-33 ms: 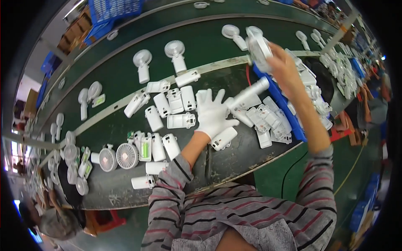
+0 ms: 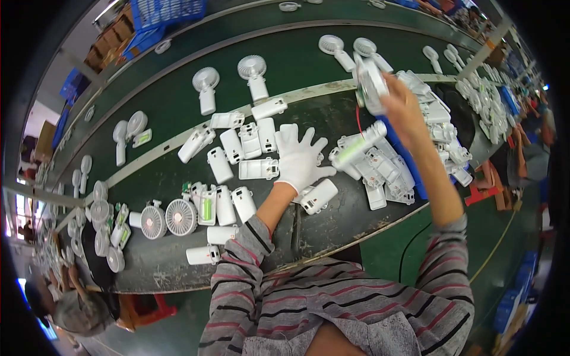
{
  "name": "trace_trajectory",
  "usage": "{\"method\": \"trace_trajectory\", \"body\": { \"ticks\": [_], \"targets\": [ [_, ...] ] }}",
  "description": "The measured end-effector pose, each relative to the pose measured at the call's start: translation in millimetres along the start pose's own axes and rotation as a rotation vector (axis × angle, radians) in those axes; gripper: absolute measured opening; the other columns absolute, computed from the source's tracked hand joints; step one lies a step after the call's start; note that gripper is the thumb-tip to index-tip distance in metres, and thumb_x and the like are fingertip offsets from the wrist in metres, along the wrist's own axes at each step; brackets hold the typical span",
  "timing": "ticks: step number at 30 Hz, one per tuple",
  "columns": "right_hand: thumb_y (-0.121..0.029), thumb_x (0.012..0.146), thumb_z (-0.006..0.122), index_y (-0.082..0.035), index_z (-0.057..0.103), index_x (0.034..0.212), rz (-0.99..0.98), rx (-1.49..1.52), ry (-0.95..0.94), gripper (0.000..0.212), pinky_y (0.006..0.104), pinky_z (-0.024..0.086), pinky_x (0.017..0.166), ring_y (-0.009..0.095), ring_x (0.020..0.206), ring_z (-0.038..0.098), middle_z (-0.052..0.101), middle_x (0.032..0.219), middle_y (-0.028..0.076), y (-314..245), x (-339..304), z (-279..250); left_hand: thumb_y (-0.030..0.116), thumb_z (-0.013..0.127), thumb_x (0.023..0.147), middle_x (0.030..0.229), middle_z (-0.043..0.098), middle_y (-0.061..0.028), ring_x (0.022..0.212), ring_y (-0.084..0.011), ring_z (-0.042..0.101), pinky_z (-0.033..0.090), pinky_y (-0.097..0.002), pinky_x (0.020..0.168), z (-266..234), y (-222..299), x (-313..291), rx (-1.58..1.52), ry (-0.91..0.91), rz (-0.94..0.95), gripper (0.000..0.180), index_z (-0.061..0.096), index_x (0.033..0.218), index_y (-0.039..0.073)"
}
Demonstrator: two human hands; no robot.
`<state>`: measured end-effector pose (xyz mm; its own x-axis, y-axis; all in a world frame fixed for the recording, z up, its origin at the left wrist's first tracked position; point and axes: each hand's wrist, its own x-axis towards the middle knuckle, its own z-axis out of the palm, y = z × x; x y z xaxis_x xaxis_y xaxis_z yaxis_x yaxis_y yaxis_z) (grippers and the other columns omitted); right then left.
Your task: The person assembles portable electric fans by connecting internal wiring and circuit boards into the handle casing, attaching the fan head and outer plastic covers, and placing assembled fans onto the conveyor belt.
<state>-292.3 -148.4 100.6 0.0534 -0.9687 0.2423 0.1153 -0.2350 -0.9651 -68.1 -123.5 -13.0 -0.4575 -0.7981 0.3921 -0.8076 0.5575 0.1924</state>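
My left hand (image 2: 300, 157) wears a white glove and lies spread, fingers apart, on a group of white fan handle shells (image 2: 249, 142) on the dark green belt (image 2: 332, 219). One white handle shell (image 2: 319, 196) lies just right of its wrist. My bare right hand (image 2: 401, 110) is raised over the belt and grips the round white head of a small hand-held fan (image 2: 371, 86). The fan's handle (image 2: 358, 147) hangs below the head, joined to it by a thin red wire (image 2: 358, 117).
A heap of white shells (image 2: 439, 127) fills a blue tray (image 2: 409, 160) at the right. Finished white fans (image 2: 206, 89) stand on the far belt. Open fan heads (image 2: 181, 216) lie at the left. Blue crates (image 2: 166, 12) sit top left; another person (image 2: 65, 308) is lower left.
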Motion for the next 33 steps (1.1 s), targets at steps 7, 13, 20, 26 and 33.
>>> {"method": "trace_trajectory", "body": {
  "ticks": [7, 13, 20, 26, 33],
  "targets": [
    [-0.011, 0.069, 0.073, 0.003, 0.037, 0.131, 0.169, 0.152, 0.066, 0.073, 0.0322, 0.034, 0.103, 0.021, 0.118, 0.047, 0.049, 0.127, 0.013, 106.5, -80.1, 16.7, 0.042, 0.069, 0.069, 0.119, 0.055, -0.0074, 0.116, -0.0332, 0.042, 0.026, -0.0552, 0.094, -18.3, -36.8, -55.2, 0.02, 0.072, -0.124, 0.05, 0.061, 0.11, 0.015],
    [-0.014, 0.064, 0.078, 0.002, 0.037, 0.131, 0.083, 0.0, -0.064, 0.08, 0.0308, 0.032, 0.103, 0.019, 0.118, 0.046, 0.047, 0.125, 0.011, 110.1, -76.9, 54.6, 0.041, 0.067, 0.073, 0.124, 0.055, -0.0047, 0.116, -0.0315, 0.042, 0.025, -0.0526, 0.097, -61.6, -58.4, -108.3, 0.083, -0.025, -0.287, 0.049, 0.06, 0.113, 0.012],
    [-0.012, 0.06, 0.08, 0.001, 0.033, 0.133, 0.028, 0.008, -0.187, 0.088, 0.031, 0.033, 0.103, 0.02, 0.119, 0.045, 0.046, 0.125, 0.011, 114.3, -59.5, 82.7, 0.038, 0.062, 0.079, 0.107, 0.06, -0.0078, 0.102, -0.0269, 0.054, 0.029, -0.0462, 0.099, -83.1, -89.0, -73.7, 0.035, 0.07, -0.293, 0.042, 0.06, 0.111, 0.012],
    [-0.006, 0.057, 0.081, 0.001, 0.028, 0.137, -0.008, -0.044, -0.148, 0.096, 0.0329, 0.029, 0.107, 0.022, 0.125, 0.04, 0.04, 0.133, 0.014, 136.0, -61.3, 74.0, 0.042, 0.066, 0.075, 0.134, 0.043, -0.0128, 0.121, -0.0422, 0.04, 0.025, -0.0601, 0.1, -22.5, -119.2, 23.5, 0.083, 0.034, -0.131, 0.06, 0.047, 0.129, 0.022],
    [-0.01, 0.055, 0.082, 0.001, 0.032, 0.137, -0.004, -0.289, -0.133, 0.096, 0.032, 0.03, 0.106, 0.022, 0.126, 0.04, 0.041, 0.135, 0.014, 132.9, -60.1, 59.2, 0.028, 0.059, 0.081, 0.125, 0.051, -0.0124, 0.116, -0.03, 0.047, 0.036, -0.0423, 0.099, -15.1, -129.0, 18.0, -0.102, -0.245, 0.061, 0.053, 0.046, 0.131, 0.013]
  ]
}}
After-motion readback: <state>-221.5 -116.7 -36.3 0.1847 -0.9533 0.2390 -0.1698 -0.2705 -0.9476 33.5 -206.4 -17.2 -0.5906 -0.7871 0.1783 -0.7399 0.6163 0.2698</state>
